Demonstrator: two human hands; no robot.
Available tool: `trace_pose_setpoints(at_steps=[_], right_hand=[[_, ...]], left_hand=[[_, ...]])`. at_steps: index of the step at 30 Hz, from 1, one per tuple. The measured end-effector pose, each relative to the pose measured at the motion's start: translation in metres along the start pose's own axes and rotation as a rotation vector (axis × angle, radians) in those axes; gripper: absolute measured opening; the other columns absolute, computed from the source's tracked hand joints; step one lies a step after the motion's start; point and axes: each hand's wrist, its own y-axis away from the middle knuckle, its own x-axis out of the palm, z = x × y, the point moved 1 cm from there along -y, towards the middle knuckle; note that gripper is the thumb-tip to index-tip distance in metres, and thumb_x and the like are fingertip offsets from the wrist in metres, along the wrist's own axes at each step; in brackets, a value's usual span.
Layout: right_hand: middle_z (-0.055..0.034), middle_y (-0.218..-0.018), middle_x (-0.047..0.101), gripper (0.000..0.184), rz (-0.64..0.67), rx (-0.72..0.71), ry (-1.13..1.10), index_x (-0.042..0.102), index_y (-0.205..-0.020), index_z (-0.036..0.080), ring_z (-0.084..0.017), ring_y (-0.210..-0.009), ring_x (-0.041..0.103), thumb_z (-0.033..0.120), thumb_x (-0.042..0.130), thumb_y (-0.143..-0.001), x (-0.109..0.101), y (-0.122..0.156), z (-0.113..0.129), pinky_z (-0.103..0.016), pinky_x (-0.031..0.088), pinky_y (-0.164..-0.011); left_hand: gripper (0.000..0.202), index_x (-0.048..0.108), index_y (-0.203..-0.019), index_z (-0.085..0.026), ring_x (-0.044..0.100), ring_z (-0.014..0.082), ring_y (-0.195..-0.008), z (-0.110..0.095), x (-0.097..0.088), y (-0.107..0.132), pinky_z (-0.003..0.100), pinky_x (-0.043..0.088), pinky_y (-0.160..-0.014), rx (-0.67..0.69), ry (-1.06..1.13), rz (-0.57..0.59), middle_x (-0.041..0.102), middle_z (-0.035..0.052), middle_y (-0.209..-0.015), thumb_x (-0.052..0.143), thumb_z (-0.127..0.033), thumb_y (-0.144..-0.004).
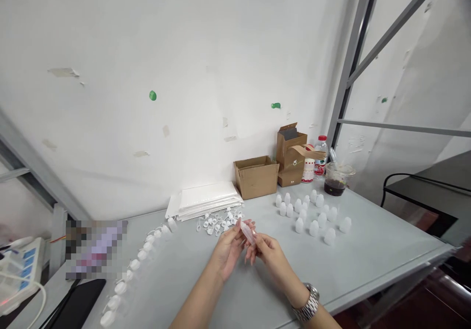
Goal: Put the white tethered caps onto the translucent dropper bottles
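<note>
Over the middle of the table, a small translucent white bottle (248,233) is held between both hands. Its upper end is pinched by the fingers of my left hand (228,246). My right hand (270,251), with a metal watch on the wrist, grips the lower side of it with thumb and fingers. Just beyond the hands lies a loose pile of small white looped caps (211,223). On the right stand several similar small bottles (314,228). A curved row of white-capped bottles (120,287) runs along the left.
Behind the caps are stacked white flat packs (206,199), an open cardboard box (257,179) and a brown paper bag (289,157). A red-capped bottle (321,157) and a plastic cup of dark liquid (335,184) stand at back right. A power strip (27,270) and black phone-like object (79,307) lie left.
</note>
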Motion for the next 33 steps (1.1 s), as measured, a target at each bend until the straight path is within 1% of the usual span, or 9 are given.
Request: trace_pose_setpoints(at_steps=[4,7,10,14,17,20,24,28,33], right_hand=[[-0.0010,-0.052,0.058,0.044,0.012,-0.003,0.077,0.054,-0.065,0.017,-0.013,-0.046,0.053,0.059,0.049,-0.075,0.002,0.000,-0.001,-0.025,0.041,-0.048],[-0.0008,-0.054,0.057,0.042,-0.053,-0.059,0.202,0.053,-0.065,0.017,-0.012,-0.046,0.051,0.057,0.047,-0.077,0.002,0.001,-0.002,-0.025,0.042,-0.051],[-0.0017,-0.060,0.059,0.037,-0.122,-0.125,0.388,0.056,-0.072,0.017,-0.014,-0.054,0.054,0.050,0.044,-0.081,0.001,0.004,-0.003,-0.025,0.043,-0.054],[-0.0046,-0.068,0.062,0.032,-0.204,-0.260,0.659,0.058,-0.078,0.018,-0.017,-0.061,0.055,0.046,0.042,-0.084,0.001,0.008,-0.006,-0.027,0.044,-0.059],[-0.0071,-0.070,0.062,0.032,-0.276,-0.380,0.753,0.059,-0.078,0.019,-0.019,-0.064,0.055,0.046,0.044,-0.082,0.002,0.010,-0.006,-0.029,0.043,-0.062],[-0.0073,-0.071,0.061,0.031,-0.280,-0.359,0.709,0.059,-0.079,0.019,-0.019,-0.065,0.054,0.047,0.046,-0.081,0.003,0.009,-0.002,-0.029,0.043,-0.063],[-0.0026,-0.064,0.059,0.033,-0.154,-0.204,0.446,0.058,-0.078,0.019,-0.016,-0.059,0.053,0.048,0.045,-0.082,0.005,0.008,0.004,-0.026,0.043,-0.058],[-0.0001,-0.059,0.056,0.036,-0.053,-0.138,0.221,0.057,-0.076,0.017,-0.014,-0.053,0.052,0.052,0.049,-0.079,0.004,0.005,0.005,-0.026,0.043,-0.055],[0.0000,-0.063,0.056,0.035,-0.148,-0.159,0.261,0.058,-0.079,0.016,-0.014,-0.058,0.051,0.051,0.051,-0.078,0.003,0.007,0.004,-0.025,0.042,-0.056]], left_hand=[[0.018,0.068,-0.089,-0.014,0.060,0.0183,-0.093,-0.003,-0.002,-0.001,0.025,0.046,-0.079,0.018,0.010,-0.020,0.068,0.0104,-0.096,0.060,-0.024,-0.075],[0.017,0.068,-0.088,-0.013,0.059,0.0197,-0.097,-0.002,-0.003,-0.002,0.026,0.045,-0.082,0.010,-0.002,-0.007,0.067,0.0118,-0.103,0.061,-0.020,-0.074],[0.018,0.067,-0.089,-0.013,0.055,0.0228,-0.106,0.000,-0.005,-0.003,0.029,0.045,-0.083,-0.009,0.001,0.004,0.064,0.0125,-0.111,0.062,-0.019,-0.073],[0.022,0.067,-0.092,-0.014,0.053,0.0253,-0.110,0.002,-0.009,-0.003,0.034,0.044,-0.087,-0.028,0.006,-0.002,0.063,0.0129,-0.113,0.062,-0.020,-0.072],[0.022,0.067,-0.091,-0.013,0.054,0.0249,-0.109,0.003,-0.009,-0.001,0.034,0.043,-0.090,-0.014,-0.013,-0.029,0.065,0.0135,-0.109,0.063,-0.019,-0.071],[0.020,0.068,-0.090,-0.013,0.056,0.0235,-0.107,0.001,-0.006,0.000,0.032,0.042,-0.090,0.014,-0.022,-0.033,0.066,0.0128,-0.108,0.064,-0.019,-0.071],[0.025,0.067,-0.091,-0.011,0.057,0.0240,-0.103,-0.004,0.000,0.001,0.031,0.044,-0.085,0.018,0.003,0.029,0.066,0.0140,-0.106,0.061,-0.029,-0.075],[0.025,0.066,-0.093,-0.011,0.056,0.0234,-0.104,-0.010,0.002,0.004,0.031,0.042,-0.086,0.018,-0.040,0.073,0.065,0.0137,-0.107,0.062,-0.026,-0.074],[0.029,0.063,-0.103,-0.013,0.047,0.0252,-0.116,-0.011,0.004,0.007,0.033,0.039,-0.089,0.014,-0.028,0.157,0.062,0.0130,-0.113,0.059,-0.021,-0.075]])
